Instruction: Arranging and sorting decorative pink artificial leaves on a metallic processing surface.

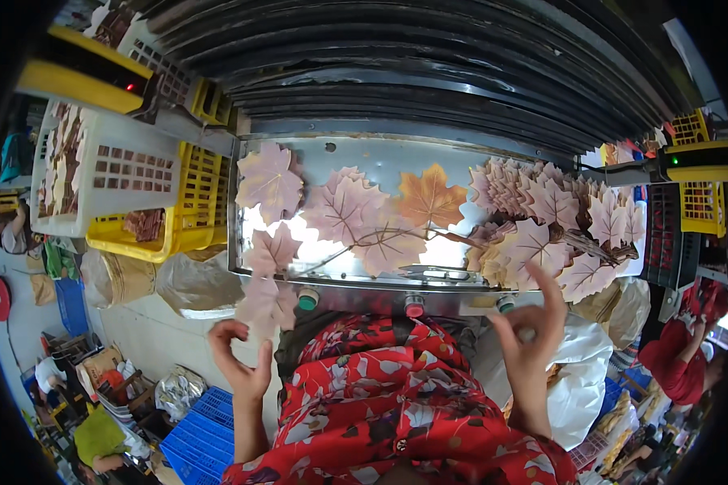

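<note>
Artificial maple leaves in dusty pink lie on a shiny metal worktable [364, 153]. A branched leaf spray [344, 206] stretches across its middle, with one orange leaf [433, 196] among the pink ones. At the right end is a thick pile of leaf sprays [554, 214] with brown stems. Just beyond the table's front edge, at the left, hangs a pink leaf [267, 307]. My left hand [243, 362] is beside that leaf, fingers curved and thumb apart, nothing visible between them. My right hand [535, 327] is raised before the pile, fingers spread, apparently holding nothing.
Dark ridged machine panels [412, 65] rise behind the table. Green and red push buttons [413, 306] sit along its front. White and yellow crates [133, 166] holding leaves stand at left, a dark crate [663, 226] at right. White sacks [578, 372] and blue crates [198, 436] are lower down.
</note>
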Tool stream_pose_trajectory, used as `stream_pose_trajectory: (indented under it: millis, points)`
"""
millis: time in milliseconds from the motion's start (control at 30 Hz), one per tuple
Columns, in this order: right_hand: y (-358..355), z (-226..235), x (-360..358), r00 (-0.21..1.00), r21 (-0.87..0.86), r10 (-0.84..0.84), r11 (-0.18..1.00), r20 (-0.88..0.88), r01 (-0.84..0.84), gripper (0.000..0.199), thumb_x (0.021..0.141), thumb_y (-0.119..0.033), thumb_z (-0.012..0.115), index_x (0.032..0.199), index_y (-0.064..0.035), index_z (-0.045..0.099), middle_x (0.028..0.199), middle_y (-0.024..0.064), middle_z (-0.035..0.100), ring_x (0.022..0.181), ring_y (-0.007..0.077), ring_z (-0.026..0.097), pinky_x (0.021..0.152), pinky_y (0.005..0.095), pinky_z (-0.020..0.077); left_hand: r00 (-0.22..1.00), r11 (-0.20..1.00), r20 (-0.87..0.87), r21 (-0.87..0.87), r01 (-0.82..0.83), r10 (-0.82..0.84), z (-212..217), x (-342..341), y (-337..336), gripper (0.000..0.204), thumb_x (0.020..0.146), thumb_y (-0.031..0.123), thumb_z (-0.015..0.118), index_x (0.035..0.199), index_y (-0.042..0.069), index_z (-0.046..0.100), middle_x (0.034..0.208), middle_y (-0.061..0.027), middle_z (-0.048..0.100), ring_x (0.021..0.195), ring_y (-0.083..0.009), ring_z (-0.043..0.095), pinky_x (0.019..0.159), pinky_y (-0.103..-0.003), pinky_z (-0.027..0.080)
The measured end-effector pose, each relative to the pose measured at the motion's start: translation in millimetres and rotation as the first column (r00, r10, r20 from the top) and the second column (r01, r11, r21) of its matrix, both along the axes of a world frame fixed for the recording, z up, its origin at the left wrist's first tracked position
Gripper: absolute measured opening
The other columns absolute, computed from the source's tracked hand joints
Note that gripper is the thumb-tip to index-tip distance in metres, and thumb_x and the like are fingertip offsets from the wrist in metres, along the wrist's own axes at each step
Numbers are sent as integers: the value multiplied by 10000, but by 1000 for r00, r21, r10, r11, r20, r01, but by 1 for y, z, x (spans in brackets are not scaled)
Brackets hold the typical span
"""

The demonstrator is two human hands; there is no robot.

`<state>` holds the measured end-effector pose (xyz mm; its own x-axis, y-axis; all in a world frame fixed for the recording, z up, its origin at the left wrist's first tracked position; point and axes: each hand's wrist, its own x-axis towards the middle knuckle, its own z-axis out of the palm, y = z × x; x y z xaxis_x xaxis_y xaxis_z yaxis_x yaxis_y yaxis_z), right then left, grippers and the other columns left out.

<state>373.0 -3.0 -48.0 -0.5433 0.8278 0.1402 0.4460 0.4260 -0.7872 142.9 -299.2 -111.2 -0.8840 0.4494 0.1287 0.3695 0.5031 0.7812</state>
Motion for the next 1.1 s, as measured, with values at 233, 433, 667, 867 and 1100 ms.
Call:
stream_pose_trajectory:
  millis: [233,433,667,867,1100]
  points:
    - [45,-11,-75,975,-146,114,979,-191,-143,448,875,-6,679,1286,1,500,875,76,693,603,112,642,516,223,484,899,944,-301,-181,274,-319,48,-11,115,414,665,126,821,1041,24,678,866,-110,495,798,-265,480,726,-353,404]
    - [72,33,-86,985,-9,169,986,41,-169,354,860,-26,682,1196,-26,573,831,92,637,547,142,607,517,280,466,878,927,-311,-211,310,-364,29,-27,108,125,661,67,815,763,70,742,795,-56,475,775,-256,464,687,-376,371]
    - [45,3,-112,923,261,362,886,131,-384,392,795,-58,713,1178,-63,628,1077,131,568,781,298,662,641,392,535,880,940,-361,-255,227,-310,40,-26,111,195,663,172,843,836,116,771,759,-11,443,742,-215,450,766,-374,339]
    - [64,-44,-126,925,476,292,794,245,-377,224,758,-50,715,980,-78,714,952,102,577,757,291,630,626,371,530,821,917,-423,-282,282,-383,51,-31,120,183,700,150,818,859,78,761,821,-54,674,743,-224,537,824,-367,354]
    - [62,54,-21,985,407,164,897,48,-170,233,715,-20,731,938,-86,736,927,67,576,774,224,614,630,320,504,837,877,-261,-164,452,-481,113,-9,160,154,697,37,776,847,35,739,641,-29,577,608,-189,479,718,-325,375]
